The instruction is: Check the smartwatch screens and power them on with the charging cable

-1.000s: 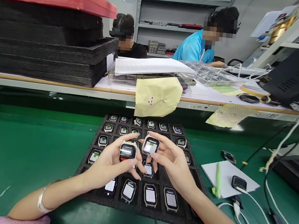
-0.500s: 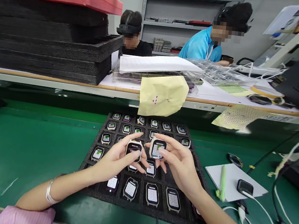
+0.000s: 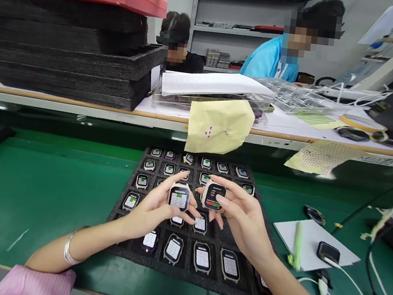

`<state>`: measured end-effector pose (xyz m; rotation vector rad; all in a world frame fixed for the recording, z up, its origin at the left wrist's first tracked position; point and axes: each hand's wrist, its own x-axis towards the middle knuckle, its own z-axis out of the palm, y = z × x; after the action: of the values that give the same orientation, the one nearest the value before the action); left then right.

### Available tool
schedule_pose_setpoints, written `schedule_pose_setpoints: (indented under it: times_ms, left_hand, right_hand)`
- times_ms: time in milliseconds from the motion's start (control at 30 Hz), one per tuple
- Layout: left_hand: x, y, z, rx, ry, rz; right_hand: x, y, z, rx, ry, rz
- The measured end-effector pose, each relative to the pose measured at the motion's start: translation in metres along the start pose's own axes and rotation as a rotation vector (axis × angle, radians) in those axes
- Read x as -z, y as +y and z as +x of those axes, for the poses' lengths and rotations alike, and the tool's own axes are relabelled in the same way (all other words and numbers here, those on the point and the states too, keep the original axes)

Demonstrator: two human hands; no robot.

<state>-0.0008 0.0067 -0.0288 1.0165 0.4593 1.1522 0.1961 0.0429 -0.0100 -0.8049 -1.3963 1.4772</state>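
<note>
My left hand [image 3: 157,205] is closed round a smartwatch case [image 3: 179,196] without a strap, its screen lit with a white grid and a green patch. In my right hand [image 3: 242,214] is a second smartwatch [image 3: 214,195], its dark screen showing text and a red and green bar. My right thumb lies on that screen. Both watches are held side by side above a black foam tray [image 3: 182,274]. Several more strapless watches sit in the tray's pockets, such as a watch [image 3: 202,257] near the front. My hands hide part of the middle rows.
A white sheet [image 3: 307,262] on the right carries a green pen [image 3: 298,244] and a cabled black device [image 3: 328,252]. Stacked black foam trays [image 3: 60,65] stand on the shelf, with a yellow paper [image 3: 220,126] hanging from its edge. Two co-workers sit behind.
The left watch's screen has gone from dark with text to a white and green grid. The right one has gone from a grid to dark text with a coloured bar. The view has shifted slightly.
</note>
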Motion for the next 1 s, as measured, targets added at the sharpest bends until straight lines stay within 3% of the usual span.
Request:
schedule_pose_setpoints:
  times_ms: [300, 433, 600, 1000]
  left_hand:
    - [-0.0044, 0.0041, 0.0006, 0.028, 0.062, 0.058]
    - [-0.0013, 0.0041, 0.0007, -0.014, 0.006, 0.026]
    - [-0.0030, 0.0047, 0.0009, -0.001, 0.091, 0.102]
    - [0.0019, 0.0047, 0.0011, -0.049, 0.051, 0.099]
  right_hand:
    - [0.0006, -0.0010, -0.0015, 0.006, -0.017, -0.007]
    - [0.0011, -0.0015, -0.0034, 0.001, -0.115, 0.027]
    - [0.0024, 0.0003, -0.0039, 0.006, -0.182, 0.061]
    - [-0.0013, 0.0047, -0.0049, 0.021, -0.143, -0.012]
